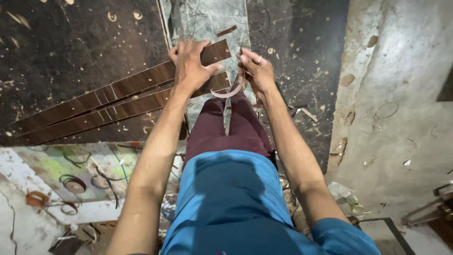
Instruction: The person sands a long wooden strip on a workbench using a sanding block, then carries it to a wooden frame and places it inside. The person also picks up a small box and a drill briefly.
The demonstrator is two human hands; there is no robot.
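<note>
Two long narrow strips of dark wood-grain laminate (108,94) lie side by side, running from the lower left up to the middle. My left hand (191,66) grips their right ends from above. My right hand (255,68) is closed on a thin curled strip of edge band (227,93), which bends in an arc from my fingers toward the laminate ends. I look straight down over my blue shirt and maroon trousers.
A dark board (71,42) strewn with wood chips lies under the strips. A grey slab (207,19) runs up the middle. Rough concrete floor (401,94) fills the right. Loops of wire and scraps (71,184) clutter the lower left.
</note>
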